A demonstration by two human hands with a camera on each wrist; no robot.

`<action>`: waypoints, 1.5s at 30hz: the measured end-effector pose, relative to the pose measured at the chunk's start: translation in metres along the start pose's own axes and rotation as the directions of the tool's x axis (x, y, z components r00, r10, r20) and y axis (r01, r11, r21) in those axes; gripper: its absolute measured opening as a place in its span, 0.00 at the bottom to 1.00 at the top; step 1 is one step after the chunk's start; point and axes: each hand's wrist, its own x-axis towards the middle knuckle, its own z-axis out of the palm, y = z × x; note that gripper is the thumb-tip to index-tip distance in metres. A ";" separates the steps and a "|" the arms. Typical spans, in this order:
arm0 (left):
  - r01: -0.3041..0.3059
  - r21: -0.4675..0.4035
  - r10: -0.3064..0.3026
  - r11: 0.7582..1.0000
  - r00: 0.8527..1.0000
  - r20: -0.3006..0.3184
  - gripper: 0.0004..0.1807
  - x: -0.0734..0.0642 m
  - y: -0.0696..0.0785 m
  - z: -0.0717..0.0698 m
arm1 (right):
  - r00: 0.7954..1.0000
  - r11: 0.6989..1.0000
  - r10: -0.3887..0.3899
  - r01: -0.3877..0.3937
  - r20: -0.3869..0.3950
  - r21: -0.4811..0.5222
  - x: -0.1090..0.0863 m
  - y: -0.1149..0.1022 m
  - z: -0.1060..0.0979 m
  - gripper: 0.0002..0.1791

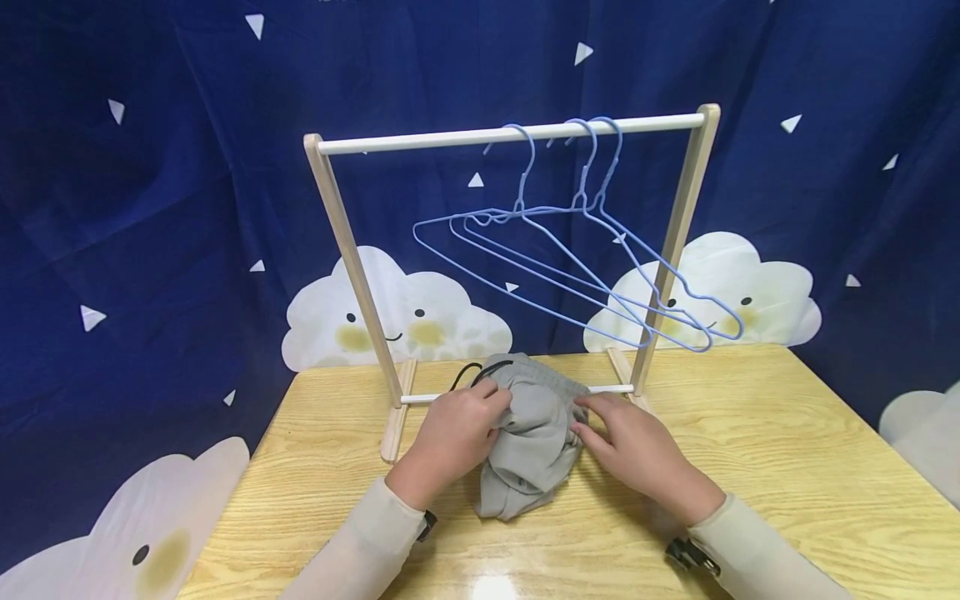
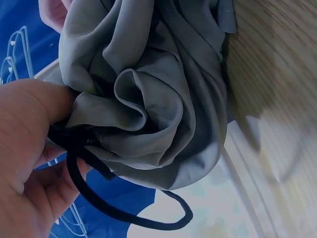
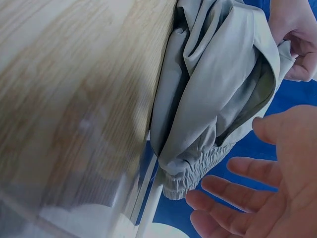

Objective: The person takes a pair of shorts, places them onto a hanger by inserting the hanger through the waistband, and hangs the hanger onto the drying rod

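Observation:
Grey drawstring pants (image 1: 534, 433) lie bunched on the table, with a gathered elastic waistband (image 3: 185, 183) at the far side. My left hand (image 1: 461, 425) pinches the cloth on the left, near the waistband. In the left wrist view its thumb lies on the fabric, and a black drawstring (image 2: 119, 213) loops out beside the fingers. My right hand (image 1: 637, 446) is at the right side of the pants, fingers spread and pointing at the waistband. The right wrist view shows that palm (image 3: 292, 173) with no cloth in it.
Behind the pants stands a wooden rack (image 1: 352, 258) with a white top rail (image 1: 420, 142) and a low white crossbar (image 1: 420, 398). Three blue wire hangers (image 1: 525, 179) hang from the rail, angled toward the right. A dark blue curtain (image 1: 187, 250) with clouds hangs behind the wooden table (image 1: 750, 450).

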 end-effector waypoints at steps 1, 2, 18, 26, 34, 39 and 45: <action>-0.004 0.001 0.004 1.000 1.000 -0.004 0.16 0.000 0.000 -0.001 | 1.000 1.000 0.004 -0.004 0.001 0.001 0.000 0.000 0.000 0.24; -0.007 0.002 0.007 1.000 1.000 -0.009 0.16 0.000 0.001 -0.002 | 1.000 1.000 0.005 -0.005 0.002 0.005 0.000 0.000 -0.001 0.24; -0.064 0.056 0.069 0.996 0.993 -0.099 0.20 0.004 0.009 -0.014 | 0.999 0.998 0.022 -0.019 -0.034 0.065 0.001 0.004 -0.007 0.34; -0.089 0.052 0.095 0.995 0.987 -0.130 0.18 0.005 0.013 -0.017 | 0.999 0.994 0.047 -0.045 -0.019 0.100 0.002 0.008 -0.009 0.36; -0.114 0.047 0.121 0.992 0.976 -0.183 0.16 0.006 0.017 -0.024 | 0.998 0.988 0.069 -0.068 -0.008 0.141 0.006 0.010 -0.011 0.34; -0.124 0.054 0.132 0.991 0.971 -0.199 0.15 0.007 0.019 -0.025 | 0.996 0.973 0.087 -0.087 0.009 0.215 0.011 0.013 -0.010 0.34; -0.139 0.061 0.148 0.988 0.968 -0.202 0.13 0.008 0.021 -0.025 | 0.992 0.937 0.106 -0.122 0.064 0.328 0.019 0.019 -0.006 0.33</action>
